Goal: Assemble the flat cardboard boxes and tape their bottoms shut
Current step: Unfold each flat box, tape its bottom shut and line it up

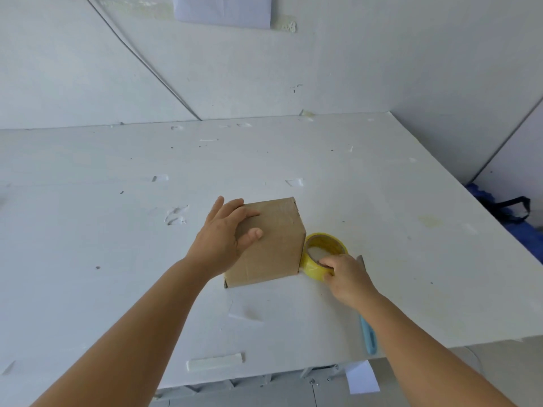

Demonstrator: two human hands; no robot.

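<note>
Left hand (226, 239) fingers spread on the box (273, 248); right hand (345, 274) apparently pinches the tape roll (320, 254).

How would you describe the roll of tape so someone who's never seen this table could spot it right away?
Start at the white table and find the brown cardboard box standing near its middle. Right beside the box's right side sits the roll of tape, with the right hand gripping its near rim. It is the only round, bright yellow thing there; the blue-handled tool nearby is long and thin.
</note>
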